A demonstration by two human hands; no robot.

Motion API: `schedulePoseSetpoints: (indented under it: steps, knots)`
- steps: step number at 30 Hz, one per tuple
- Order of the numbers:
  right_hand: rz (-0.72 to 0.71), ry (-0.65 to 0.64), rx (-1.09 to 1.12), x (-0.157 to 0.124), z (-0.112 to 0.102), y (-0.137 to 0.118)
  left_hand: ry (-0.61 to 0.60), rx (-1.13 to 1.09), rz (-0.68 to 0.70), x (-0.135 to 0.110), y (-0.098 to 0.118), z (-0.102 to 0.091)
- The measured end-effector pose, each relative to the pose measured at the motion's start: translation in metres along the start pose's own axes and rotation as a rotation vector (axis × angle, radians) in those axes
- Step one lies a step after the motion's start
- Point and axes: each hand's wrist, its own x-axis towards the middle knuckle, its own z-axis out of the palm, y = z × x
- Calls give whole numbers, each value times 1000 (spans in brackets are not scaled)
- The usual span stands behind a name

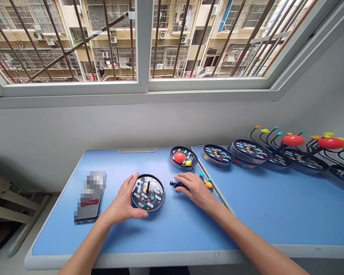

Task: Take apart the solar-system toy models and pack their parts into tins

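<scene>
My left hand (122, 200) grips the left rim of a round black solar-system model base (154, 202), which lies flat on the blue desk and has a short black spindle (148, 187) upright at its centre. My right hand (192, 187) rests palm down over a black arm piece (176, 184) with small coloured planet balls (208, 184), hiding most of it. Just beyond both hands stands a second round base (183, 154) carrying a red sun ball (179, 157). A phone (88, 206), partly blurred out, lies to the left of my left hand.
A blue desk (132, 240) with a pale rim meets a second blue desk (275, 206) on the right. That one holds several bases and assembled models with red suns and wire arms. A barred window (143, 42) runs behind; a folded chair (5, 202) stands at left.
</scene>
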Motion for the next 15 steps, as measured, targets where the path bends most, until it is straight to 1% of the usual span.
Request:
schedulePoseSetpoints:
  steps: [3, 5, 7, 10, 13, 15]
  knots:
    - [20, 165, 72, 3, 2, -14, 23, -9, 22, -10, -9, 13]
    - [23, 224, 177, 9, 3, -32, 62, -1, 35, -12, -14, 24]
    - [6, 188, 310, 18, 4, -51, 111, 24, 52, -13, -17, 34]
    - [-30, 51, 430, 36, 11, -74, 192, 59, 77, -10, -21, 42]
    - [-49, -51, 476, 50, 21, -82, 230, 52, 102, -7, -22, 45]
    - [-52, -54, 504, 54, 29, -82, 253, 28, 120, -5, -23, 46]
